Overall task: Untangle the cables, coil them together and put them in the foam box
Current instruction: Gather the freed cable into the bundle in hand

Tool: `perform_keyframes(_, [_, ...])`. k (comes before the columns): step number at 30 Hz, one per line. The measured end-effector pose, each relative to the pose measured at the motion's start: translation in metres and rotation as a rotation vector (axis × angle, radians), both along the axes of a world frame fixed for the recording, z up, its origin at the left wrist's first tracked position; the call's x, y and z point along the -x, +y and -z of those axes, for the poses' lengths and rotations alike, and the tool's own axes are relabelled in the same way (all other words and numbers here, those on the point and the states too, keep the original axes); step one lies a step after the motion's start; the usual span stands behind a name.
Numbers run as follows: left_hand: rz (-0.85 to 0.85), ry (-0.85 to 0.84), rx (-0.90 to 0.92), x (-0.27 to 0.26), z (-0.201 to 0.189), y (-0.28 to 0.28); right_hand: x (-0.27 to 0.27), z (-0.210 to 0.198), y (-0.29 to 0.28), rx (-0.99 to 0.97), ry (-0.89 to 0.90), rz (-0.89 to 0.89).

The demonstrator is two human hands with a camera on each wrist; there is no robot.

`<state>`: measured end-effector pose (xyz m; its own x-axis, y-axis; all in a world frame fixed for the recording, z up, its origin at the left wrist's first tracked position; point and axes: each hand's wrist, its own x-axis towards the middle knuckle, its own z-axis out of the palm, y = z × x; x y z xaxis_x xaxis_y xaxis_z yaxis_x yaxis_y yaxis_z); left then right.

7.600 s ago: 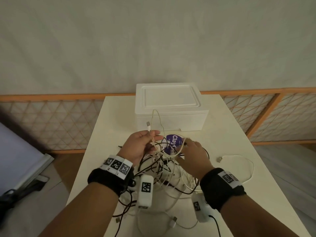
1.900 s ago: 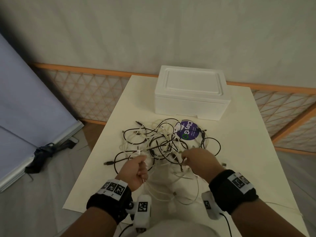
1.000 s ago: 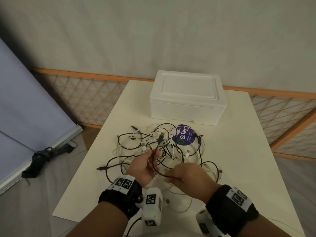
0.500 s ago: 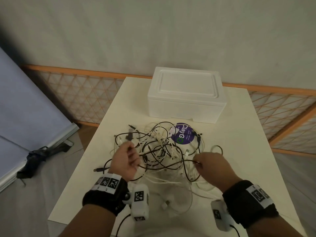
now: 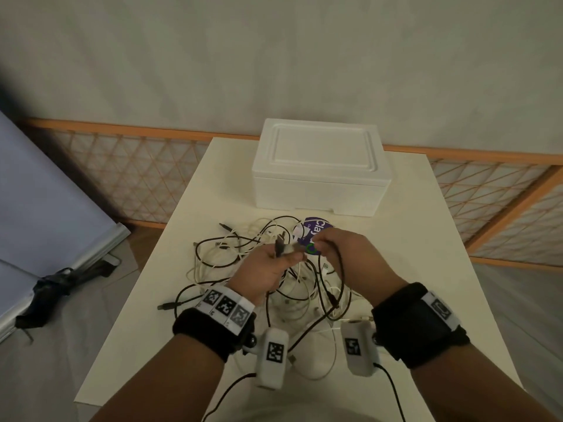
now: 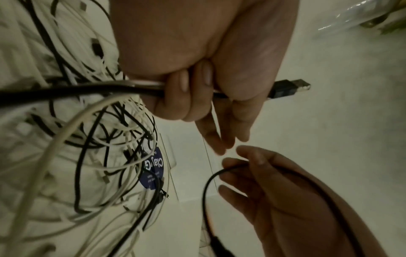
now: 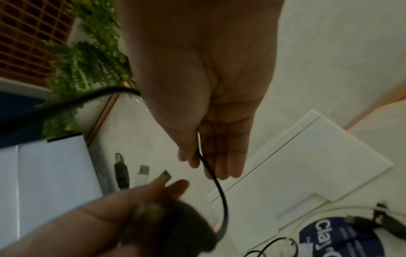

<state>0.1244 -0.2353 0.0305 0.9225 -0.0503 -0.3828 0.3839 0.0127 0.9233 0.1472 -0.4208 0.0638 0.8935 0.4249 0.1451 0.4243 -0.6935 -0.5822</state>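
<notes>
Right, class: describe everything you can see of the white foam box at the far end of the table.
The foam box is plain white, rectangular, of what looks like expanded polystyrene. Its lid is on, with a raised rim framing a shallow recessed panel, and a seam runs where lid meets base. A small notch shows in the base's near bottom edge. It stands upright near the far edge of the cream table, behind the cable tangle. Neither hand touches it, and no cable visibly reaches it.

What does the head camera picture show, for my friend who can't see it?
Two hands, left hand and right hand, hold black cables above a tangled pile on a white table. A closed foam box sits behind.
</notes>
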Motion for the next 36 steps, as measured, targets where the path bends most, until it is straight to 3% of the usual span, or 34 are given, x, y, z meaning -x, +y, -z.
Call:
perform_keyframes(6, [-0.164, 0.142, 0.279, 0.007, 0.0, 0.013, -0.012, 0.009, -0.022, 0.298, 0.022, 0.03])
perform_keyframes(10, [-0.225, 0.217, 0.445, 0.01, 0.005, 0.027, -0.005, -0.003, -0.05, 0.738, 0.166, 0.072])
perform_keyframes(11, [-0.229, 0.207, 0.454, 0.01, 0.005, 0.027, -0.003, -0.01, -0.052, 0.719, 0.188, 0.08])
perform_keyframes(14, [-0.202, 0.116, 0.468, 0.012, 0.003, 0.019, 0.004, -0.033, -0.028, 0.367, 0.242, 0.095])
perform_keyframes(16, [-0.186, 0.034, 0.465, 0.013, -0.001, 0.008, 0.012, -0.04, 0.008, 0.245, 0.31, -0.009])
perform_keyframes(19, [-0.125, -0.069, 0.358, 0.012, -0.006, -0.006, 0.024, -0.016, 0.049, 0.257, 0.375, -0.196])
perform_keyframes(24, [-0.177, -0.094, 0.239, 0.016, -0.007, 0.0, 0.03, 0.008, 0.064, -0.034, 0.43, -0.089])
perform_keyframes(25, [-0.268, -0.092, 0.304, 0.014, -0.007, 0.006, 0.032, 0.007, 0.062, -0.05, 0.432, -0.084])
perform_keyframes(28, [-0.639, -0.026, 0.775, 0.005, -0.015, 0.047, 0.031, 0.008, 0.043, 0.106, 0.313, -0.122])
perform_keyframes(29, [-0.733, -0.011, 0.823, 0.001, -0.014, 0.067, 0.029, 0.007, 0.032, 0.137, 0.305, -0.118])
perform_keyframes(33, [-0.82, -0.031, 0.625, 0.004, -0.01, 0.118, 0.014, 0.008, -0.01, 0.308, 0.291, -0.07])
perform_keyframes(36, [-0.709, -0.061, 0.265, 0.008, -0.005, 0.112, 0.009, 0.004, -0.012, 0.592, 0.161, -0.051])
